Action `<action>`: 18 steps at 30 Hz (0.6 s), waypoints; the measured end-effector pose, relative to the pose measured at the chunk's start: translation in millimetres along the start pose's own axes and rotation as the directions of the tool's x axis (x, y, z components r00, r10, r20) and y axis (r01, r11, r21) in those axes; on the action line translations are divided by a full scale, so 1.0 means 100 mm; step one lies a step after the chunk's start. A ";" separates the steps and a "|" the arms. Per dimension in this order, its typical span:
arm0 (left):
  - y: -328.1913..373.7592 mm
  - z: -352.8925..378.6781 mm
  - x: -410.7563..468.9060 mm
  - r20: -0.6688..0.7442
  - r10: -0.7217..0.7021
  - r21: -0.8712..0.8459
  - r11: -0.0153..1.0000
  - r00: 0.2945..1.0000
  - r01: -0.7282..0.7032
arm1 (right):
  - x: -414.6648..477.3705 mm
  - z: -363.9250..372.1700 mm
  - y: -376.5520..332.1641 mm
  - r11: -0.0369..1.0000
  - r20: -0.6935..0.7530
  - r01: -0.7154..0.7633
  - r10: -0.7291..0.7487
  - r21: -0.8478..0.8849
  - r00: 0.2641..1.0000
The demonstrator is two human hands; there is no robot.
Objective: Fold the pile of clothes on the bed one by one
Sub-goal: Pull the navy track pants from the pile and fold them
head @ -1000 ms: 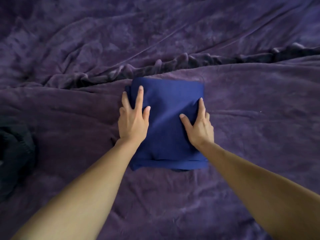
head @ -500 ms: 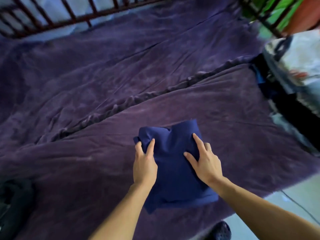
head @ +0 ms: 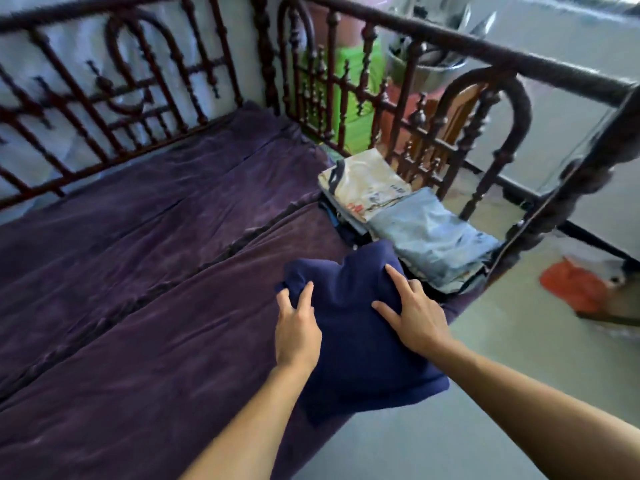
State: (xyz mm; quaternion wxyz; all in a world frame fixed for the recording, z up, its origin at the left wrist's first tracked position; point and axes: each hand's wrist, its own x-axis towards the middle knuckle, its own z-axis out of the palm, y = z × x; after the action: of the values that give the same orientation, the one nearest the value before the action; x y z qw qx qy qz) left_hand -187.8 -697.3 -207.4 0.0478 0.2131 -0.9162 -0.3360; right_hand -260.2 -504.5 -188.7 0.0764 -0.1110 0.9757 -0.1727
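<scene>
fig. a folded navy garment (head: 356, 341) is being held in the lower centre of the frame, above the near right edge of the purple bed cover (head: 138, 306), with its near corner hanging past that edge over the floor. the left hand (head: 298, 327) is being closed on the garment's left border, with fingers on top and fabric bunched under them; the thumb is hidden, so a pinch from below is being assumed rather than seen. the right hand (head: 412, 320) is being kept on the right border, index finger and thumb laid straight on top and the other fingers curled over the side.

the cloth is being judged light, soft and limp. the bundle is sagging between the hands and its layers are likely to slide apart, so both side borders, through all layers, are being taken as the proper hold, with support from below.

compared with the frame half a second earlier, the garment is being shown further up and right, just beside the stack of folded clothes (head: 429, 233) at centre right, below the bed rail (head: 415, 109). against the frame one second earlier, it is no longer being pressed flat on the cover.
</scene>
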 end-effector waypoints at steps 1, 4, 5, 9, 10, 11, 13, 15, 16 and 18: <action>0.18 0.05 0.05 -0.004 0.026 -0.016 1.000 1.000 -0.026 | 0.07 -0.13 0.14 1.000 -0.004 -0.005 0.005 -0.008 1.000; 0.64 0.19 0.23 -0.015 0.069 -0.057 0.996 0.997 -0.070 | 0.34 -0.46 0.48 1.000 -0.019 -0.009 0.008 -0.023 1.000; 0.76 0.22 0.31 -0.019 0.073 -0.072 0.995 0.997 -0.075 | 0.45 -0.54 0.56 1.000 -0.021 -0.005 0.004 -0.023 1.000; 1.07 0.34 0.71 -0.059 0.091 -0.117 0.988 0.994 -0.097 | 1.01 -0.79 0.76 0.997 -0.014 0.043 -0.044 -0.066 0.999; 1.12 0.37 0.85 -0.074 0.091 -0.124 0.987 0.993 -0.100 | 1.19 -0.83 0.78 0.995 -0.017 0.060 -0.061 -0.079 0.998; 1.17 0.41 1.00 -0.088 0.087 -0.131 0.986 0.992 -0.098 | 1.39 -0.86 0.80 0.993 -0.019 0.074 -0.076 -0.090 0.997; 1.23 0.49 1.35 -0.114 0.070 -0.156 0.984 0.991 -0.087 | 1.84 -0.92 0.81 0.987 -0.018 0.107 -0.110 -0.119 0.994; 1.29 0.58 1.76 -0.131 0.043 -0.187 0.980 0.990 -0.067 | 2.34 -0.95 0.80 0.980 -0.008 0.136 -0.139 -0.148 0.990; 1.33 0.61 1.99 -0.135 0.025 -0.199 0.979 0.991 -0.051 | 2.62 -0.97 0.79 0.976 0.000 0.150 -0.152 -0.156 0.988; 1.39 0.68 2.42 -0.144 -0.021 -0.216 0.976 0.989 -0.011 | 3.17 -0.99 0.76 0.966 0.025 0.177 -0.175 -0.186 0.984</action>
State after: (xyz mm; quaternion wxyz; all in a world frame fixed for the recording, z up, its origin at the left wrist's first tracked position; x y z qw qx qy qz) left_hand -472.5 -664.5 -184.5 0.1364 0.2328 -0.8677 -0.4174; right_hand -598.3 -480.1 -159.2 0.0541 -0.2047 0.9736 -0.0854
